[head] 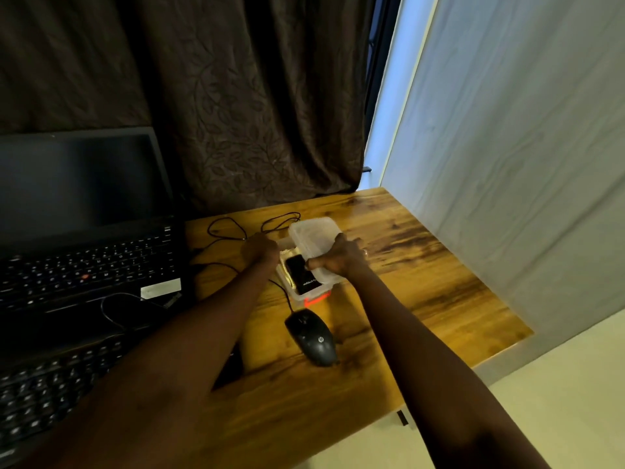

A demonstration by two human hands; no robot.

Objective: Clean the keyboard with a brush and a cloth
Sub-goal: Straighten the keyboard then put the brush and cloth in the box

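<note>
Right of the plastic box (313,252) the desk (422,282) lay bare; the mouse (313,336) and cable loops (236,228) crowded its near and left sides.

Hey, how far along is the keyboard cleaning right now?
Barely started. Nothing looks cleaned: the keyboard lies untouched at the near left. In hand: the right hand lifts the lid off a plastic container steadied by the left hand. Left: taking out tools, brushing, wiping. No brush or cloth is clearly visible.

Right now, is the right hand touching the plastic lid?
Touching. The head view shows the right hand gripping the near edge of the translucent lid, thumb pressed against it, above the container.
</note>
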